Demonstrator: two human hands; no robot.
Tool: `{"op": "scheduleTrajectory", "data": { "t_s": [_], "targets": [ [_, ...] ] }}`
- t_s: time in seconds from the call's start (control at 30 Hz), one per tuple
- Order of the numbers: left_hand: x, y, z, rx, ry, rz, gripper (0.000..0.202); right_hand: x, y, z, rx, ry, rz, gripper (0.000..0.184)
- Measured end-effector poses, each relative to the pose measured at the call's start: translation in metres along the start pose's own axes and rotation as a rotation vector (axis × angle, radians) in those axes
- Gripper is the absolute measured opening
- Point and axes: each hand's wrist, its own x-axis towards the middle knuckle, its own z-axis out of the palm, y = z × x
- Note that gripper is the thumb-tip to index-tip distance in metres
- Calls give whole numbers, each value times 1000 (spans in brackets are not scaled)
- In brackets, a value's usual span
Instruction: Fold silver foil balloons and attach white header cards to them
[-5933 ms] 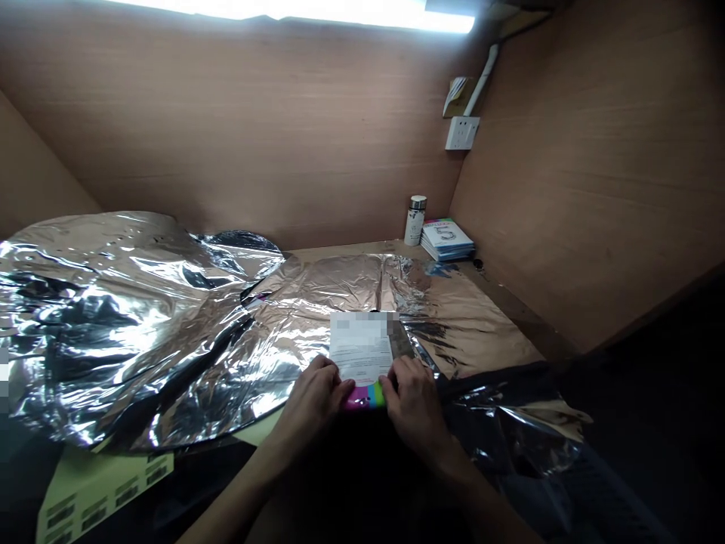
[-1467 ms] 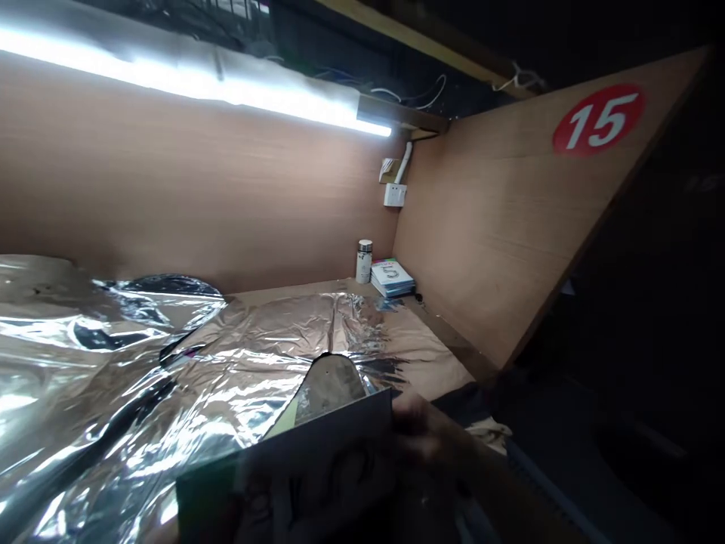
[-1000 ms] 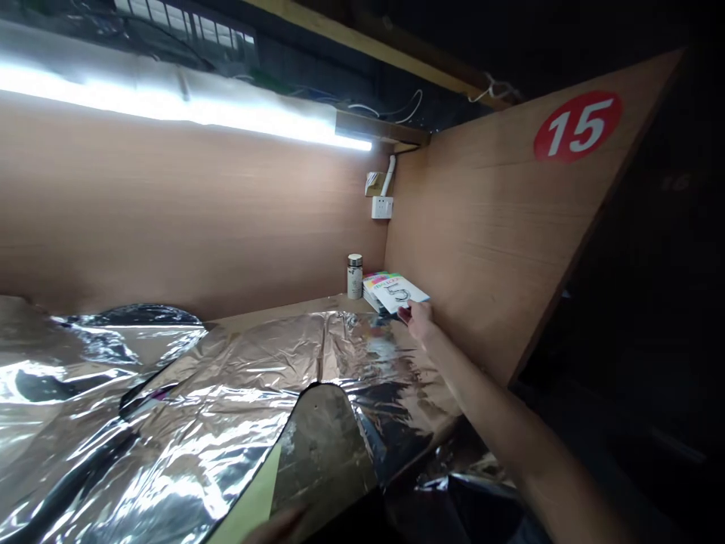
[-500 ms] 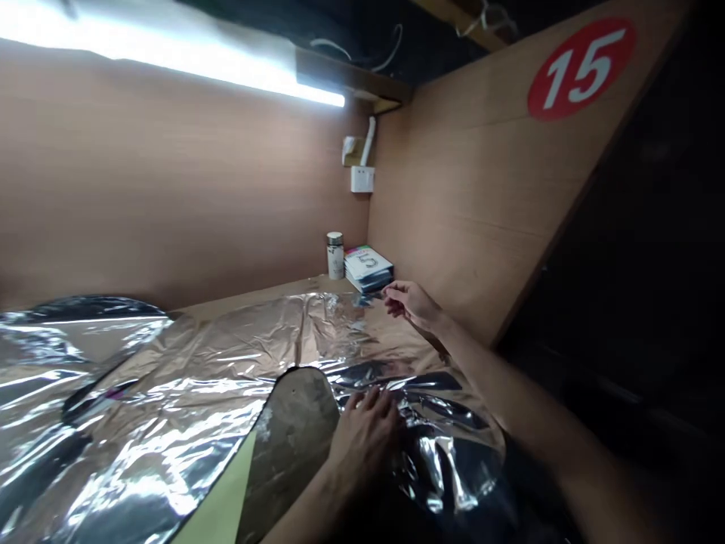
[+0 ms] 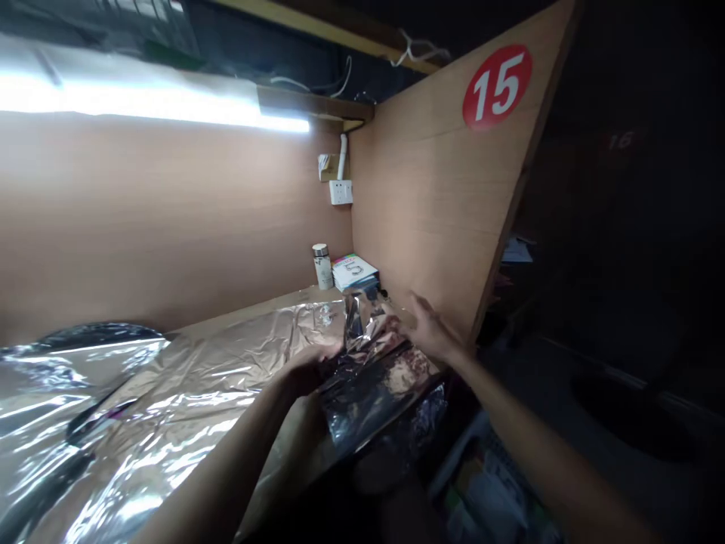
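Note:
A crinkled sheet of shiny silver film (image 5: 226,355) covers much of the table. My left hand (image 5: 311,364) is closed at the sheet's raised right part, with film between its fingers; the fingertips are partly hidden. To the right, film (image 5: 368,378) is lifted and folded, hanging toward the near edge. My right hand (image 5: 430,332) is beside this fold, fingers and thumb apart, its fingertips near or touching the film. Another piece of silver film with a rounded dark edge (image 5: 102,332) is at the left.
A white flask (image 5: 322,268) and a stack of booklets (image 5: 354,272) stand in the back corner. A wooden partition (image 5: 430,196) with a red 15 sticker rises at the right. Under a lamp (image 5: 170,102) is the back wall. Bags or papers (image 5: 492,483) lie below the table edge.
My left hand has moved up and left from lying on the film to grasping it. The right part of the film is now lifted and folded. My right hand's fingers have spread.

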Motion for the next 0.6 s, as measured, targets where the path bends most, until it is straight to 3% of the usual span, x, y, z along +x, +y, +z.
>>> {"op": "scheduleTrajectory", "data": {
  "t_s": [0.1,0.23,0.37,0.6],
  "targets": [
    [2,15,-18,-25,-14,-14,52,21,-6,38,-286,-181,57,80],
    [-2,24,-43,-34,78,47,72,20,-5,64,-362,-278,133,56],
    [12,17,-54,87,242,117,56,1,4,74,-415,-264,104,60],
    [42,-5,-52,282,406,106,37,-29,14,68,-517,-249,90,65]
  ]
}}
